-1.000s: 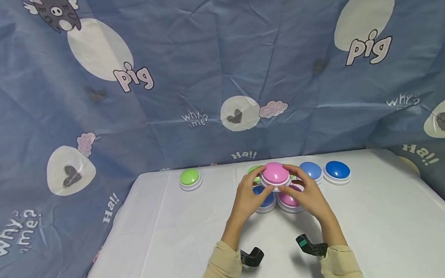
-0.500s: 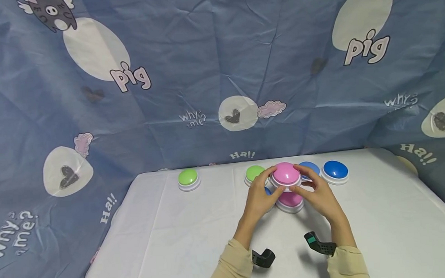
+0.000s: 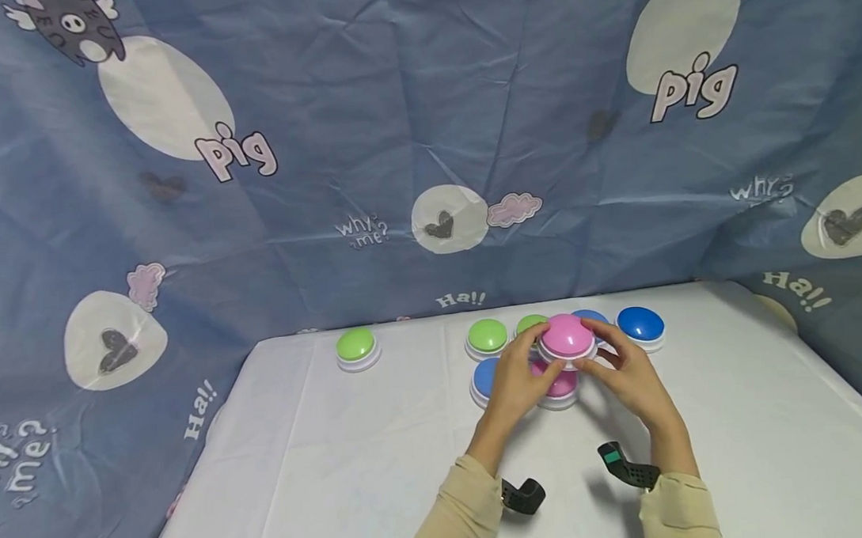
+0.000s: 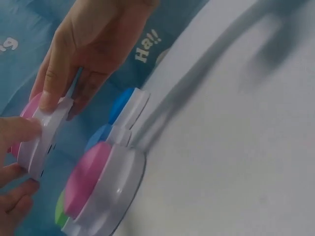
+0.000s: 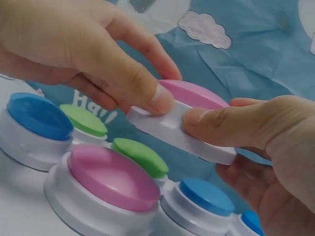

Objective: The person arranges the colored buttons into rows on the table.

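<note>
Both hands hold a pink-domed push button point(image 3: 568, 334) with a white base, raised above the table. My left hand point(image 3: 518, 377) grips its left side, and my right hand point(image 3: 630, 377) grips the right. In the right wrist view both thumbs press the front of the white base point(image 5: 172, 128), with other fingers around behind. Beneath it on the table stands a second pink button point(image 5: 115, 177), partly covered by the left hand in the head view. A blue button point(image 3: 485, 376) sits left of that one, also partly hidden by the left hand.
Behind stand two green buttons point(image 3: 487, 335), a lighter blue button point(image 3: 588, 316) partly hidden by the right hand, and a dark blue button point(image 3: 640, 323). Another green button point(image 3: 355, 344) is off to the left. A blue printed cloth point(image 3: 328, 185) hangs behind the white table point(image 3: 366, 461).
Both hands have carried the pink button to the right, uncovering the green buttons and the front blue one. The head view has turned slightly right.
</note>
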A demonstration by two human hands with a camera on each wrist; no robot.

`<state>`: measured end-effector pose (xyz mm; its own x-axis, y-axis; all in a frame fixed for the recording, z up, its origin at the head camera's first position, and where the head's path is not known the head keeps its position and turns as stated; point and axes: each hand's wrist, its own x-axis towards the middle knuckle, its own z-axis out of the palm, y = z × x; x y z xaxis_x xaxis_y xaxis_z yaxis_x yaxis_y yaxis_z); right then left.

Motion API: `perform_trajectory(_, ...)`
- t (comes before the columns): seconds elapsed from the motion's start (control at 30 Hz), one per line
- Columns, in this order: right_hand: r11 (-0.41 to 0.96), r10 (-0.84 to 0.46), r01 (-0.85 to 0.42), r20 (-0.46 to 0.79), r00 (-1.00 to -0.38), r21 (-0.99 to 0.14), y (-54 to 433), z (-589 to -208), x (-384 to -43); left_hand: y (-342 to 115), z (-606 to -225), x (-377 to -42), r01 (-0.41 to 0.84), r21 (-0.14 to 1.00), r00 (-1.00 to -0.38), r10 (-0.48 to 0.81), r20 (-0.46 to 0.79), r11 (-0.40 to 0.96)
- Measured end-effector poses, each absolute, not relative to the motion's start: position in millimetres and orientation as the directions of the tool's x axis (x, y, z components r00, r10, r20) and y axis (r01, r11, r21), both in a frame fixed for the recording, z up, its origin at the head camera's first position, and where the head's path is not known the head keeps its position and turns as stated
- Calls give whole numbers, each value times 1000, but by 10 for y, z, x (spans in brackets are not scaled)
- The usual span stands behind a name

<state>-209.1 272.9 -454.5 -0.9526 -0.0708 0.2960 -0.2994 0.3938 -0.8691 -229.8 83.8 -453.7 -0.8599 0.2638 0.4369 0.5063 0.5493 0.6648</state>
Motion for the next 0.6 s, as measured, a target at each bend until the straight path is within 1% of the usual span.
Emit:
perform_trajectory(0.2, 389, -58, -293, 294, -954, -873, 2851, -4567, -2063, 943, -4541, -2315, 502, 656, -864, 290, 411, 564)
perform_trajectory(0.47, 420, -27, -270, 286, -958, -866, 2980, -4606, -2014, 1074, -4529, -2357, 528, 591, -848, 352, 396, 610)
perform_trajectory(0.6, 403, -21, -268, 283, -959, -875, 3038, -4624, -1989, 1125, -4528, -2368, 547, 558, -836, 378, 397, 624)
